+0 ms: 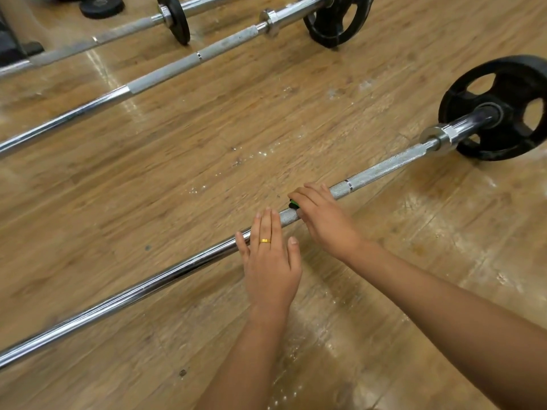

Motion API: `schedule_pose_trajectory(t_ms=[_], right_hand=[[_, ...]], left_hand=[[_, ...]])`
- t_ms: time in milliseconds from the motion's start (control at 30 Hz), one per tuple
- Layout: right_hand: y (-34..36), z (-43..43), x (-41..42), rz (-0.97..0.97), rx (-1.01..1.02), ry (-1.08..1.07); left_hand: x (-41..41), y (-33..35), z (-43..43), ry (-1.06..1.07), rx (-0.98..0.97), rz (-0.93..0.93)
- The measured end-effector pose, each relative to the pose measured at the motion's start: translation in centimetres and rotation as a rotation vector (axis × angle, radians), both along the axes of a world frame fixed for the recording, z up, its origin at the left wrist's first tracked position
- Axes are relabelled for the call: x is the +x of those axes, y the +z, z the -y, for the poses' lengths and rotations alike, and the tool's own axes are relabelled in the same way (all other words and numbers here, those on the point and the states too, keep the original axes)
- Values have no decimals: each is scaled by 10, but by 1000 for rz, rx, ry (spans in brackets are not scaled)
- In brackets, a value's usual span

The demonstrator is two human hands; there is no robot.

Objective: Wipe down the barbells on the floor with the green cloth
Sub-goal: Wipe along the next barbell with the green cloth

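Observation:
The nearest barbell (142, 291) lies slantwise across the wooden floor, its black plate (500, 108) at the right. My right hand (322, 217) is curled over the knurled part of its shaft, gripping the green cloth (294, 203); only a small green edge shows under the fingers. Flat on the shaft just left of it rests my left hand (269, 261), fingers straight and slightly apart, a gold ring on one finger, holding nothing. Two more barbells lie farther away: a middle barbell (165, 75) and a far barbell (112, 35).
The middle barbell carries a black plate (337, 19) at the top right and the far one a smaller plate (174, 17). A loose black disc (102, 5) lies at the top left. Dark equipment (14, 45) stands at the left edge.

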State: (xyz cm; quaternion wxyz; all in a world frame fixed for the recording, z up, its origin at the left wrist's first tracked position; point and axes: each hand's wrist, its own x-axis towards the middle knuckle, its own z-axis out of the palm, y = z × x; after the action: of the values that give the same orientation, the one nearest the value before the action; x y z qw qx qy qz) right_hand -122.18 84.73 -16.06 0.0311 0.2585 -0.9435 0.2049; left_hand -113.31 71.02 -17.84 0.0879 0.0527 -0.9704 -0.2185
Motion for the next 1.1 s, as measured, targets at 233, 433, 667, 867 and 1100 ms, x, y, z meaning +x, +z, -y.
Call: schedule_pose_trajectory(t_ms=[233, 433, 667, 867, 1100], right_hand=[[5, 2, -2, 76, -55, -49], [6, 2, -11, 82, -36, -17], [7, 6, -14, 93, -50, -37], [3, 9, -2, 55, -30, -57], [11, 1, -1, 132, -7, -40]], left_hand=[[-2, -3, 3, -10, -11, -17], [-8, -4, 7, -10, -33, -21], [-10, 7, 8, -14, -25, 27], [-6, 9, 9, -46, -60, 56], [2, 9, 4, -36, -57, 72]])
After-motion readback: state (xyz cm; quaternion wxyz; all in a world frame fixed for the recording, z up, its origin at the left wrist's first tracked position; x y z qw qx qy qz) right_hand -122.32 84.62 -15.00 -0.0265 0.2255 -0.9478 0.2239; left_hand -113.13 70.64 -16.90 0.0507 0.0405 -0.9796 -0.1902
